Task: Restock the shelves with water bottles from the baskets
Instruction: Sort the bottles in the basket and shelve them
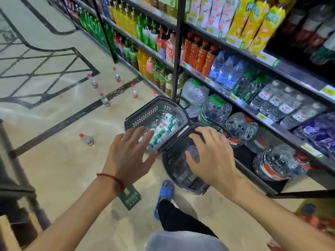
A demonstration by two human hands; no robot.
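Right under both hands, two dark baskets sit on the floor.
Small green-labelled water bottles (163, 127) lie in the far basket (145, 113), beneath the left hand (130, 153), whose spread fingers hold nothing. The right hand (212, 156) lies over the near basket (181, 173) rim, fingers bent; grip unclear. Shelves (272, 124) with big jugs (239, 127) stand to its right.
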